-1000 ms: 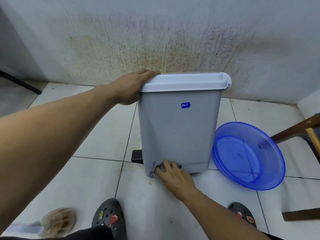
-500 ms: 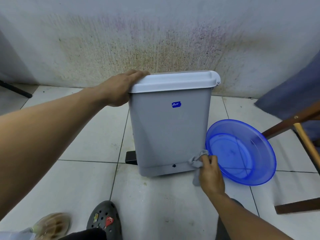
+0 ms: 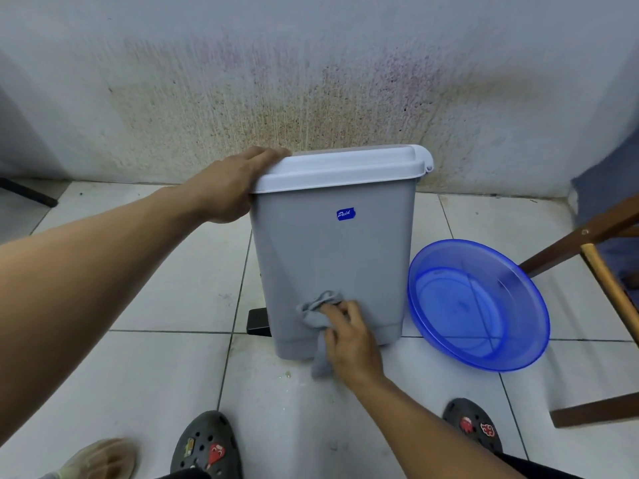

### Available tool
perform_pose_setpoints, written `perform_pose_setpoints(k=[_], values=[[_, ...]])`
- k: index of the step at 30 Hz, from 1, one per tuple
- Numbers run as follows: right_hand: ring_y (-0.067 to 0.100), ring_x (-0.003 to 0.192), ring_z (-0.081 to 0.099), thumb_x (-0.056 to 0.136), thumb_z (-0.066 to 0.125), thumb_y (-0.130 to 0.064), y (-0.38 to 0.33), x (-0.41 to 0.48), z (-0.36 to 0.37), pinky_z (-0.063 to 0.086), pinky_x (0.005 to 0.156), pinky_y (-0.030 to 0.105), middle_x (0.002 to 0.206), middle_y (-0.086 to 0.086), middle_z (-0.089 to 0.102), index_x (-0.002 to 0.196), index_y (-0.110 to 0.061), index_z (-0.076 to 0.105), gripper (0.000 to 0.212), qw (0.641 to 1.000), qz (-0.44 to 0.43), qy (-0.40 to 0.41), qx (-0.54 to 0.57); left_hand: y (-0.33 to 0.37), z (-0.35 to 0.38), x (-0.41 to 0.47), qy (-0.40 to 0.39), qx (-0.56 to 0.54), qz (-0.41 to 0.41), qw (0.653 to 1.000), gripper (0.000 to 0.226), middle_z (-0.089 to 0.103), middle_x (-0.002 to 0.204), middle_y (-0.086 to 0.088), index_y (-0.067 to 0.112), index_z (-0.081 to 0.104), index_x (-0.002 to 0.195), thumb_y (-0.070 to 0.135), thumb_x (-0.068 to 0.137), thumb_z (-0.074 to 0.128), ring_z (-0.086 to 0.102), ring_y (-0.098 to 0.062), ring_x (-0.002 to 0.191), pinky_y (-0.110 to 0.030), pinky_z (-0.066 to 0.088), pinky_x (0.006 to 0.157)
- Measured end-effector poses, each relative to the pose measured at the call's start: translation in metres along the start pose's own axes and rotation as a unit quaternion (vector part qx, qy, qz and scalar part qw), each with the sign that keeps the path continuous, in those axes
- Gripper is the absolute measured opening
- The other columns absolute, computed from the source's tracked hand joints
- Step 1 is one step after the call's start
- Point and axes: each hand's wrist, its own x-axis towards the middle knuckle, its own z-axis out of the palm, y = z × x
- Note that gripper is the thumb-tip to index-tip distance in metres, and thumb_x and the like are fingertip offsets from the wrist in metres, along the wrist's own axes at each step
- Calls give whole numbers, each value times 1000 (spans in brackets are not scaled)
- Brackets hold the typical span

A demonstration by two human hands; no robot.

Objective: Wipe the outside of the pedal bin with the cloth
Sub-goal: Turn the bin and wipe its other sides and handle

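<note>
The grey plastic pedal bin (image 3: pixel 332 264) stands upright on the white tiled floor (image 3: pixel 166 357), close to a rough, stained white wall (image 3: pixel 311 81). Its white lid (image 3: pixel 342 169) is down, a small blue sticker (image 3: pixel 346 214) sits high on the near face, and the black pedal (image 3: pixel 258 322) juts out at the bottom left.

A crumpled grey cloth (image 3: pixel 313 311) lies against the lower part of that near face, with one end trailing down to the floor. The right hand (image 3: pixel 351 340) holds it there, its grip clamped on the bunched cloth, fingers curled, back of the hand towards the camera. The forearm rises from the bottom right.

The left hand (image 3: pixel 228 188) holds the lid's left end, fingers wrapped over the top edge and palm against the side, the arm stretched out from the left.

A round translucent blue plastic basin (image 3: pixel 477 305) lies on the floor just beside the bin's right side. Brown wooden chair legs (image 3: pixel 587 243) stand further right. Two dark clogs with small charms (image 3: pixel 207 447) show at the bottom edge.
</note>
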Motion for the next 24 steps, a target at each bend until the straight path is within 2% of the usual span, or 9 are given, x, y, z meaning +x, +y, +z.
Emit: perform_pose_setpoints(k=[2,4,7,11,15,17,19,21,24], values=[[21,90,57,89,57,-10,18,4,-11,54,75,40,113,-2,48,120,-29,62,37,990,55,113,61,0,0,0,2,-2,-2,1000,88,42,150,0,35,26,156,-3,82,56,51,-35,126,-47,45,97],[17,92,54,88,62,-5,32,12,-25,51,76,34,114,1,49,118,-23,64,35,965,120,209,102,0,1,1,1,0,-3,1000,88,42,151,0,35,26,156,-3,82,56,51,-35,127,-47,45,97],[25,96,57,89,61,-4,40,27,-41,44,75,28,116,5,48,116,-18,62,31,939,178,274,106,1,1,0,0,3,-6,1000,89,41,151,1,36,25,156,-3,82,56,51,-35,127,-47,45,97],[23,91,56,87,62,-4,13,32,-30,49,69,33,113,2,47,118,-24,62,37,956,116,257,80,0,0,0,-5,5,-5,1000,91,40,152,3,40,24,154,-3,81,56,52,-36,125,-51,48,97],[26,92,56,95,47,-15,-34,29,-4,50,73,35,118,-4,43,124,-32,50,34,999,4,43,14,-2,3,-1,10,10,5,1000,89,40,153,-1,33,26,156,-4,82,58,53,-38,123,-49,47,94],[24,95,54,97,44,-18,-37,28,1,49,77,33,120,-7,42,127,-33,49,33,1000,-7,6,3,-3,4,-1,15,10,7,1000,89,39,154,-3,31,26,157,-4,81,59,53,-40,124,-50,48,94],[19,89,55,96,47,-17,-27,27,-7,51,72,35,114,-11,41,123,-36,53,34,997,16,60,50,-2,4,-1,17,6,10,1000,89,39,155,-3,30,27,157,-5,81,58,53,-40,125,-50,48,97],[17,87,54,91,56,-9,-7,27,-19,51,69,35,113,-7,44,121,-31,59,37,980,56,170,85,-1,3,-1,17,4,14,1000,89,40,155,-2,32,27,157,-4,82,58,53,-39,125,-50,47,98],[21,98,55,88,61,-4,25,30,-42,43,76,26,117,1,47,121,-20,61,36,943,155,269,118,0,3,0,11,6,12,1000,89,38,155,1,34,26,156,-3,82,58,53,-37,125,-48,47,97]])
